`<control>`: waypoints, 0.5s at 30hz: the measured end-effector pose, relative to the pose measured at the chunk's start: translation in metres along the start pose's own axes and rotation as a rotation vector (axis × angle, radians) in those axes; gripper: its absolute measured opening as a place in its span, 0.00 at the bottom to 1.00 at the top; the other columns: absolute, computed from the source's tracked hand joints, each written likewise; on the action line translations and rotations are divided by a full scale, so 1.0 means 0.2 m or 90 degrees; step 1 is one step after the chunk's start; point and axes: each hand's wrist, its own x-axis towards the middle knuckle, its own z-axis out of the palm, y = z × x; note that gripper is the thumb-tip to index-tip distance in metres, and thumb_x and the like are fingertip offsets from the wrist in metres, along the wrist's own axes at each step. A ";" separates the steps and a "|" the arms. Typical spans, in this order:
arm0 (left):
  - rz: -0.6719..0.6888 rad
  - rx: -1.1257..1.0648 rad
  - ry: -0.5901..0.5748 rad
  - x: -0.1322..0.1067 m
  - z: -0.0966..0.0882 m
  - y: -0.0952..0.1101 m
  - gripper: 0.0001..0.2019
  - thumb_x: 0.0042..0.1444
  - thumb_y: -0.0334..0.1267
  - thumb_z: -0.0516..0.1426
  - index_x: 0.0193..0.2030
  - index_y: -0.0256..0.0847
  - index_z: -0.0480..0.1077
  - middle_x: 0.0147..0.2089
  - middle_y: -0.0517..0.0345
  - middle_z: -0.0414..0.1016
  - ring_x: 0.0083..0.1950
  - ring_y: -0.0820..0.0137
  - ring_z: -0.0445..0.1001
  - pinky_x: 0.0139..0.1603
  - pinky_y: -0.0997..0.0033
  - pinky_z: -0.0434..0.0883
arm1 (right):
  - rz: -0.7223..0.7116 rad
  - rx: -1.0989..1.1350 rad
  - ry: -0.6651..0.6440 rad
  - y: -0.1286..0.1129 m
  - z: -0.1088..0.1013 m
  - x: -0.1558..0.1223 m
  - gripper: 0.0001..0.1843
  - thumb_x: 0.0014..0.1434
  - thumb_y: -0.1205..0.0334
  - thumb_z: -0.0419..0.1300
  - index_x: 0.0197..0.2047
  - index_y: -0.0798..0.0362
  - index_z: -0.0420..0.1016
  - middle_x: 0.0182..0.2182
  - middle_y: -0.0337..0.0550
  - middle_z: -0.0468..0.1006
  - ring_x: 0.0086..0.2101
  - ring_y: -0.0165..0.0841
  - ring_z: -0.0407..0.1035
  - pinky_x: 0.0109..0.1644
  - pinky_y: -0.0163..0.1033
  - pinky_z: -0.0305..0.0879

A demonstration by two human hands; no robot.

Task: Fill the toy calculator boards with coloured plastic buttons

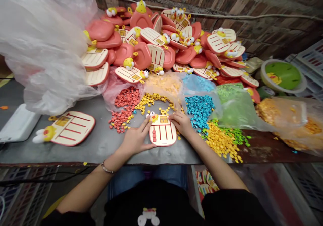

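as hands [136, 139] touch toy board [163, 134], beads [199, 111] lie near

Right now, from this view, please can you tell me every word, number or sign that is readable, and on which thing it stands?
Nothing is readable: the small yellow label on the central cream toy board and the yellow label on the left cream toy board are too small and blurred.

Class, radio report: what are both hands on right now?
Left hand, right hand on cream-and-red plastic chick-faced board. Loose red pellets beside it.
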 end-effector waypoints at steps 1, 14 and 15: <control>0.002 -0.001 0.001 0.00 0.00 0.00 0.47 0.54 0.68 0.51 0.73 0.40 0.48 0.74 0.43 0.47 0.37 0.61 0.79 0.35 0.64 0.71 | 0.010 -0.010 0.003 0.00 0.01 0.00 0.11 0.66 0.60 0.55 0.38 0.51 0.77 0.36 0.49 0.79 0.39 0.39 0.71 0.45 0.46 0.69; 0.017 -0.019 0.008 0.01 0.03 -0.01 0.46 0.54 0.66 0.51 0.72 0.39 0.49 0.74 0.41 0.44 0.43 0.58 0.79 0.35 0.65 0.71 | 0.059 0.084 -0.033 -0.14 0.02 -0.09 0.13 0.64 0.58 0.58 0.50 0.50 0.75 0.35 0.46 0.80 0.35 0.37 0.73 0.41 0.43 0.69; 0.017 -0.013 0.003 0.01 0.02 -0.01 0.46 0.54 0.66 0.51 0.72 0.38 0.49 0.74 0.41 0.44 0.42 0.58 0.79 0.34 0.65 0.71 | 0.059 0.096 -0.034 -0.16 0.04 -0.06 0.14 0.64 0.58 0.58 0.51 0.50 0.75 0.36 0.46 0.81 0.36 0.37 0.74 0.43 0.43 0.69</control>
